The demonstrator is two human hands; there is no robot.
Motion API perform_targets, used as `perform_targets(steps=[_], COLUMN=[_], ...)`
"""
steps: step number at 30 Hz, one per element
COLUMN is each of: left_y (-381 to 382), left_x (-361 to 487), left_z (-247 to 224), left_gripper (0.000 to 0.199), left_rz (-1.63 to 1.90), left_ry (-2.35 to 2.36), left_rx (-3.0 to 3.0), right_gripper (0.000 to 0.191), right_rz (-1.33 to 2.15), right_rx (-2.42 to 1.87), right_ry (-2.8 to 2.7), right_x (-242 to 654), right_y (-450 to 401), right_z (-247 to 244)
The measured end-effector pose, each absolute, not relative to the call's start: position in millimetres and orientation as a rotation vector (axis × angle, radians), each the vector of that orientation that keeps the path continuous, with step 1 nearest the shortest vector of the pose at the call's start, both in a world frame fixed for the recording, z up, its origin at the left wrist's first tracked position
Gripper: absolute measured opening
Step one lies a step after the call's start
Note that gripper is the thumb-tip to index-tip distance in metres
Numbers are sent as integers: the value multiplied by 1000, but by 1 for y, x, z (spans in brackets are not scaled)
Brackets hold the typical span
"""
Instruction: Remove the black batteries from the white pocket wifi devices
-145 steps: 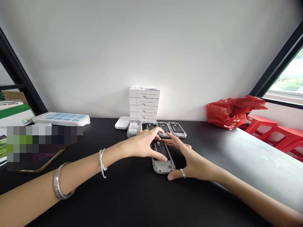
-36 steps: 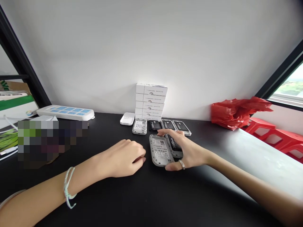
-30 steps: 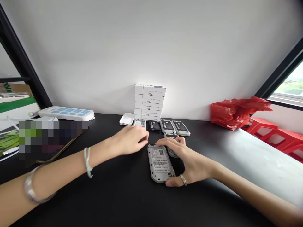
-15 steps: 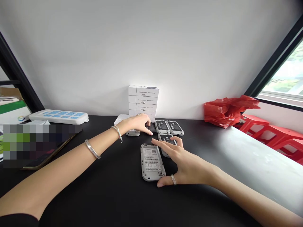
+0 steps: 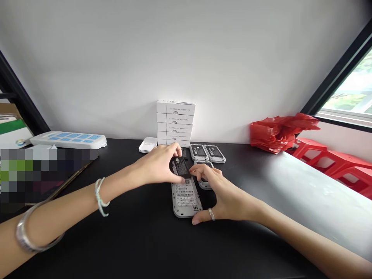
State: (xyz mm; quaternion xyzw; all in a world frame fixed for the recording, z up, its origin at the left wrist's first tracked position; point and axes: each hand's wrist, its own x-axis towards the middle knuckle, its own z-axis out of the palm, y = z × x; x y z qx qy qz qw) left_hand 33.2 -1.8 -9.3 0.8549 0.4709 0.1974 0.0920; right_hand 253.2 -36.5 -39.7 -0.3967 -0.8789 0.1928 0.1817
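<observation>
Your left hand (image 5: 154,166) has its fingers closed on a black battery (image 5: 180,167), pinching it by its edges with the printed face up. The battery's long axis runs across you, sloping down to the right, and its lower edge overlaps the top of a grey labelled device (image 5: 184,199); you cannot tell whether they touch. Your right hand (image 5: 228,199) is spread open and grips nothing: its fingertips (image 5: 200,171) rest on a second grey device (image 5: 204,182), and its thumb (image 5: 197,220) sits just beside the labelled device's lower corner.

The labelled device lies flat on the black desk (image 5: 116,248), barcodes up, its long axis pointing away from you and leaning slightly left. Two more grey devices (image 5: 207,153) lie side by side behind it, below a stack of white boxes (image 5: 176,124).

Compared with the previous frame, your left hand has come back from the far row with the battery, which now sits nearer you. The labelled device has not visibly shifted on the desk.
</observation>
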Motion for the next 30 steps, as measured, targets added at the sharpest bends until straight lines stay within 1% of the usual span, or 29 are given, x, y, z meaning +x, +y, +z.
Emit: perform_targets(steps=[5, 9, 12, 21, 25, 30], left_y=[-28, -32, -32, -43, -46, -51], left_x=[36, 35, 32, 27, 23, 17], left_z=[-18, -21, -23, -31, -35, -34], left_gripper=[58, 58, 59, 59, 52, 50], left_rz=[515, 470, 439, 494, 473, 444], left_ry=[1304, 1238, 1258, 1288, 1276, 1235], left_rx=[2457, 2488, 2461, 2412, 2388, 2401], right_gripper=[91, 96, 98, 93, 93, 88], right_rz=[625, 693, 681, 586, 544, 462], right_rx=[-1180, -1162, -1170, -1147, -1145, -1083], right_ry=[-2464, -2454, -2469, -2526, -2549, -2605], right_x=[254, 253, 253, 253, 252, 250], right_y=[-37, -38, -38, -36, -37, -41], right_z=[-40, -40, -41, -40, -39, -37])
